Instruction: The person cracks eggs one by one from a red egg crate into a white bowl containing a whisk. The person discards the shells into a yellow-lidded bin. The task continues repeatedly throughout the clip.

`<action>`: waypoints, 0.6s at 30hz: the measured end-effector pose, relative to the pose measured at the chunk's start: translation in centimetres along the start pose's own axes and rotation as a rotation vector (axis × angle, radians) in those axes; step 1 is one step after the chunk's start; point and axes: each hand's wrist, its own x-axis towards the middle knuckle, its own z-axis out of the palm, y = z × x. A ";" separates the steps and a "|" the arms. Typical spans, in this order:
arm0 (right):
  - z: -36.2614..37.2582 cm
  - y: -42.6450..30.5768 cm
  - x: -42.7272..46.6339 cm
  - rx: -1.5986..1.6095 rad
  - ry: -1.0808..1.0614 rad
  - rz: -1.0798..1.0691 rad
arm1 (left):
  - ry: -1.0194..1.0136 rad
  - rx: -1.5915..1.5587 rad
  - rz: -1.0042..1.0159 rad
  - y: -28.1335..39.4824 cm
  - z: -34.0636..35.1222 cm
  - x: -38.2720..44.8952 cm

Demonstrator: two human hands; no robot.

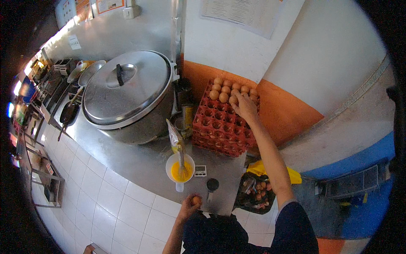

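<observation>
My left hand (189,207) is shut around a brown egg (197,200) at the front edge of the steel counter (158,171). My right hand (245,104) reaches to the stacked red egg trays (219,127), thumb and fingers around another brown egg (233,100) in the top one. Several eggs (224,97) fill the far rows there; the nearer hollows hold none. Between the hands stands a white plastic jug (180,187) with yellow beaten egg (176,171) inside. A wire whisk (182,165) leans in it.
A large lidded metal pot (127,95) occupies the counter's left. Beside the jug are a small digital timer (200,170) and a dark round-headed utensil (212,184). Below the right edge sits a bin (257,193) holding eggshells. Behind the jug are a foil pouch (173,135) and a can (187,116).
</observation>
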 end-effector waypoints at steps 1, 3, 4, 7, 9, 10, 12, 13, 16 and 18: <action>1.1 0.8 1.2 -0.029 -0.080 -0.042 | -0.005 0.007 -0.026 -0.1 -0.1 -0.2; 3.1 1.8 4.0 0.132 -0.183 -0.008 | 0.017 -0.006 0.003 -0.1 -0.4 -0.6; 3.9 1.9 4.9 0.321 -0.210 0.073 | 0.030 0.006 0.003 0.0 -0.5 -0.8; 3.6 2.2 3.4 0.164 -0.081 0.043 | 0.059 0.109 0.015 0.3 -0.2 -1.7; 1.5 1.5 0.9 0.128 0.114 -0.029 | 0.073 0.198 0.037 1.4 0.1 -0.9; 0.3 0.8 -0.4 0.282 0.128 0.034 | 0.082 0.237 0.045 2.0 0.6 -0.4; -1.9 -0.5 -4.4 0.655 0.167 0.097 | 0.074 0.353 0.087 3.6 1.8 1.2; -2.5 -1.6 -8.4 0.878 0.203 0.023 | 0.056 0.431 0.119 4.4 2.4 1.9; -2.3 -5.0 -19.0 1.040 -0.092 0.261 | 0.000 0.510 0.178 6.2 4.2 4.3; -0.5 -7.0 -24.4 1.003 -0.224 0.383 | -0.022 0.528 0.191 6.8 4.9 5.7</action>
